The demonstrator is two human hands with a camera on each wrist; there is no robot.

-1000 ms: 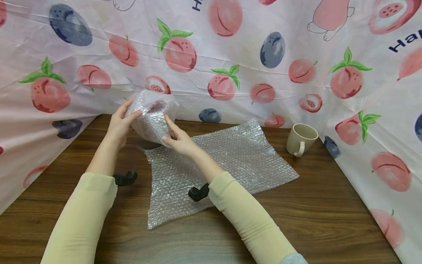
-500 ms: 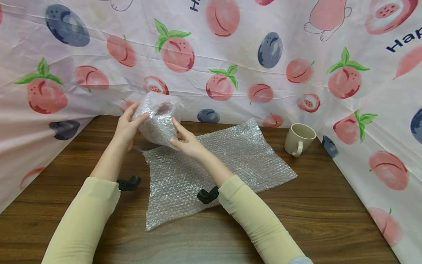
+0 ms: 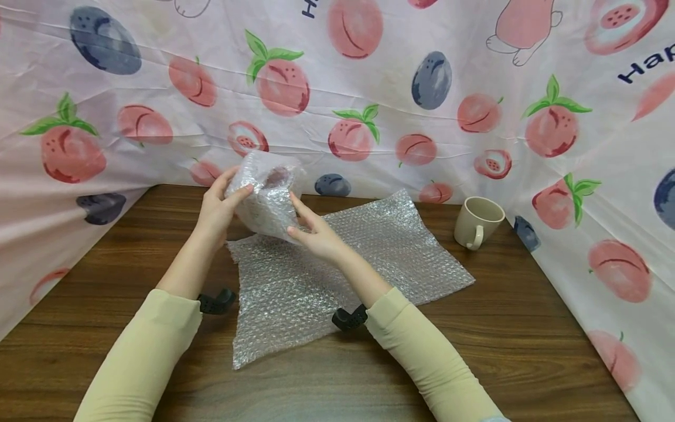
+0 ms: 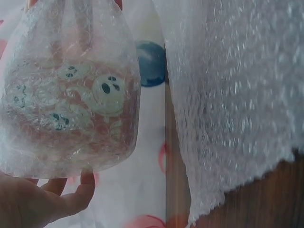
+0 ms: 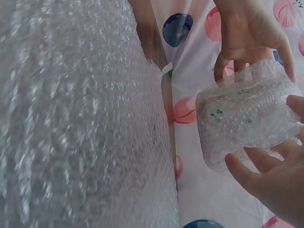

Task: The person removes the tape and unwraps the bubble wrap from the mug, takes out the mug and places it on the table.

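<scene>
A bundle (image 3: 266, 205) wrapped in bubble wrap is held tilted above the table by both hands. Through the wrap, the left wrist view shows a reddish-brown thing with pale cartoon faces (image 4: 108, 92); its kind is hard to tell. My left hand (image 3: 216, 206) grips the bundle's left side, and my right hand (image 3: 319, 237) grips its right side, thumb and fingers spread along it. A hollow shows in the wrap on top. Beneath and to the right, a flat sheet of bubble wrap (image 3: 369, 252) lies on the table.
A beige mug (image 3: 477, 224) stands upright at the back right of the brown wooden table (image 3: 506, 351). Fruit-patterned cloth (image 3: 316, 53) hangs behind and along both sides. Black wrist mounts (image 3: 217, 302) stick out from both sleeves.
Both hands have carried the bundle to the right and slightly down, keeping their hold. The bubble wrap sheet and the mug stay where they were.
</scene>
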